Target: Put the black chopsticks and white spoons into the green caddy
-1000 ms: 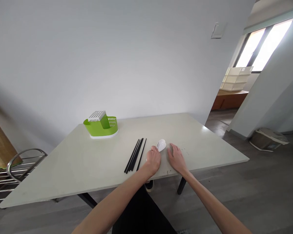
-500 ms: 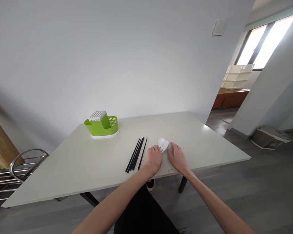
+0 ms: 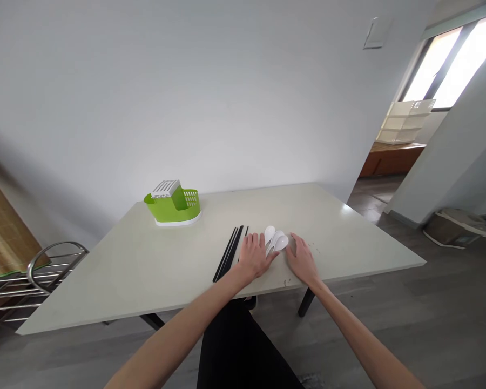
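Near the front edge of the counter (image 3: 154, 270), rests left hand (image 3: 254, 255) palm-down over part of one black chopstick (image 3: 247, 230), grip spread loose, with three white spoons (image 3: 282, 242) fanned just beside; lays right hand (image 3: 302, 261), likewise unclosed, on their other side. Has green caddy (image 3: 171, 211) farther back.

Table (image 3: 154, 275) with chopsticks (image 3: 230, 253), spoons (image 3: 281, 242), caddy (image 3: 166, 212)

My fingers (image 3: 249, 240) are bare and slim, and my forearms (image 3: 200, 316) show bare right up to where they leave my view. I wear plain black trousers (image 3: 238, 351) and a dark shoe (image 3: 249, 303) (just a small piece of it shows).
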A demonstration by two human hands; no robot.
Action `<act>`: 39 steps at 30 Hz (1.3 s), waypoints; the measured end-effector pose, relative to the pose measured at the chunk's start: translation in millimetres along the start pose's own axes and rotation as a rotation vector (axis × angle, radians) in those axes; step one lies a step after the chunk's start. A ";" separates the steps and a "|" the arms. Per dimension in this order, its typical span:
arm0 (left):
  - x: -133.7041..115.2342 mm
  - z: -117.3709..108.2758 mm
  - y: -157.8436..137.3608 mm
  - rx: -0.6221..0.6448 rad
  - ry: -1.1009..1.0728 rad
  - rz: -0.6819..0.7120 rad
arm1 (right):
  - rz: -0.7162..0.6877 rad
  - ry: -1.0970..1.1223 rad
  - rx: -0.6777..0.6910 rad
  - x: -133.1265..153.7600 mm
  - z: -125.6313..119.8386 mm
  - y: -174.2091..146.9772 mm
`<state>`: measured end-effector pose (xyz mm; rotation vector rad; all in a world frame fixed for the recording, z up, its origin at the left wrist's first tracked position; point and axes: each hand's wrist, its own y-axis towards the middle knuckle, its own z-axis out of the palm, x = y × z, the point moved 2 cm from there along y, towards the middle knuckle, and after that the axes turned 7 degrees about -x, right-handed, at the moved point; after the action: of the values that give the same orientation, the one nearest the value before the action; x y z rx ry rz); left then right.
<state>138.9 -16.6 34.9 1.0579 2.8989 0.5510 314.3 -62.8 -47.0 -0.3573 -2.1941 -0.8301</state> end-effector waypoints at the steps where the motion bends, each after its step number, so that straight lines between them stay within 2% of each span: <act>1: 12.0 -9.7 4.0 -0.045 -0.032 -0.008 | 0.012 0.011 0.001 -1.0 -1.0 -0.5; 4: 69.2 -45.8 21.3 -0.216 -0.053 -0.091 | 0.052 0.045 0.018 -2.0 -4.1 -2.6; 9: 205.8 -97.6 38.3 -0.433 0.030 -0.288 | 0.107 0.099 0.043 1.4 -9.1 -5.3; 11: 254.5 -106.9 34.8 -0.435 0.076 -0.353 | 0.115 0.102 0.039 2.9 -10.1 -5.5; 13: 291.4 -109.0 28.0 -0.384 0.097 -0.414 | 0.126 0.102 0.037 3.4 -10.2 -5.5; 15: 314.5 -105.6 22.0 -0.291 0.091 -0.448 | 0.132 0.103 0.033 3.4 -9.7 -5.3; 17: 325.3 -99.9 19.8 -0.211 0.081 -0.450 | 0.124 0.100 0.029 3.0 -9.0 -5.1; 21: 322.6 -91.2 29.4 -0.202 0.082 -0.438 | 0.095 0.092 0.015 2.1 -8.0 -5.0; 24: 303.0 -84.6 44.4 -0.197 0.076 -0.367 | 0.085 0.096 0.003 2.0 -8.1 -5.2; 27: 269.6 -75.5 60.8 -0.213 0.037 -0.305 | 0.085 0.092 -0.001 3.0 -8.6 -4.8; 32: 206.6 -61.9 93.8 -0.240 -0.056 -0.287 | 0.114 0.102 0.016 5.9 -10.8 -3.5; 36: 164.5 -57.6 118.9 -0.218 -0.105 -0.229 | 0.113 0.118 0.030 7.5 -13.1 -3.8; 39: 135.3 -56.9 127.1 -0.236 -0.128 -0.222 | 0.108 0.126 0.022 8.6 -14.1 -4.4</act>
<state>106.5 140.0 145.1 0.7038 2.7075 0.7582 314.2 -75.4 -35.5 -0.3984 -2.0465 -0.7488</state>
